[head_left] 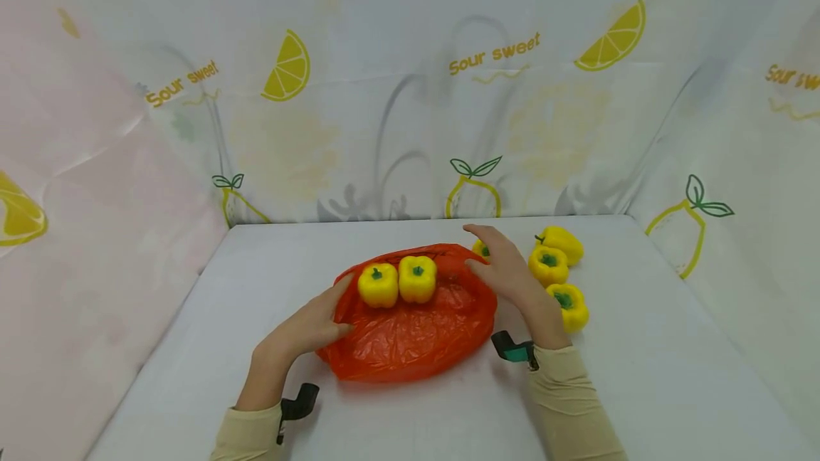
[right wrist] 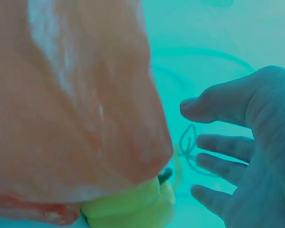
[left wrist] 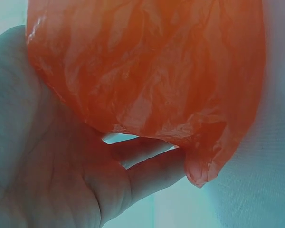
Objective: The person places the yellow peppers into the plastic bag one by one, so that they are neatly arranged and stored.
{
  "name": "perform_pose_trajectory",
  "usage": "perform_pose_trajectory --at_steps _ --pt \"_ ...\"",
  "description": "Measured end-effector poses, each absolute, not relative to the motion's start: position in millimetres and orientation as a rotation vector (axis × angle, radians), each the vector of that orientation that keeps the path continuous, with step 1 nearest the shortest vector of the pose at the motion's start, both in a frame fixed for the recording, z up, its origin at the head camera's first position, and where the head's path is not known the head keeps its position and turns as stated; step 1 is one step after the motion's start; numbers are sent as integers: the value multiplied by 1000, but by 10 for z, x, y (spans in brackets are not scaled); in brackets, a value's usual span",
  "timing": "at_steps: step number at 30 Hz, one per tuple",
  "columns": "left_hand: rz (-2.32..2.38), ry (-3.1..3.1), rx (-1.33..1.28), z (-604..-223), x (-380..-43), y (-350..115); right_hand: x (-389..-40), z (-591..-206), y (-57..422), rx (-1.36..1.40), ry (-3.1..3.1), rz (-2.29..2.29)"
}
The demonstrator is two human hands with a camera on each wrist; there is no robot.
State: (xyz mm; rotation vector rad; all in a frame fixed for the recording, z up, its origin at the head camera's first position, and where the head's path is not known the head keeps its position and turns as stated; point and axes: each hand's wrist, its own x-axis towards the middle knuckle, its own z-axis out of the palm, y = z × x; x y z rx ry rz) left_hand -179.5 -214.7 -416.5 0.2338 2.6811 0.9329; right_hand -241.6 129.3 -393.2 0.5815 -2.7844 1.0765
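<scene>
A red plastic bag (head_left: 410, 347) lies on the white table with its mouth spread. Two yellow bell peppers (head_left: 378, 285) sit side by side at the bag's mouth, green stems up. My left hand (head_left: 310, 322) rests at the bag's left edge, fingers and thumb spread. In the left wrist view, its straight fingers (left wrist: 156, 173) reach behind the red film, which hides their tips. My right hand (head_left: 506, 272) hovers at the bag's right edge with fingers apart, holding nothing. A bell pepper (right wrist: 128, 209) shows below the bag in the right wrist view, away from that hand's fingertips.
To the right of the bag, several yellow bell peppers (head_left: 548, 265) stand in a loose row, the nearest partly behind my right wrist. A lemon-printed cloth (head_left: 397, 91) walls in the back and sides of the table (head_left: 660, 375).
</scene>
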Motion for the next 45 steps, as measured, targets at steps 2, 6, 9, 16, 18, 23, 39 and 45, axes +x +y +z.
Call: perform_pose_trajectory --at_steps 2,6,9,16,18,23,39,45 --pt "929 2682 230 -4169 -1796 -2151 -2447 -3948 1349 560 -2771 1055" --pt "924 2685 219 -4173 -1795 -2162 -2497 -3977 1444 486 -2783 1036" --pt "922 2685 224 -4171 -1790 -2168 -2518 -4008 1491 413 -2848 1044" --pt "918 2684 230 -4167 -1775 -2159 -2570 -4151 1533 330 -2961 1094" --pt "917 2685 229 -4165 -1772 -2155 -2584 -4198 1539 342 -2960 1087" --pt "907 2692 239 -4173 -1780 -2155 -2597 -4279 1549 327 -2927 1142" --pt "904 2696 230 -4190 -1799 -2142 -2616 -4336 1471 160 -2903 1228" --pt "898 2701 225 -4207 -1806 -2145 -2638 -4350 1447 106 -2846 1232"
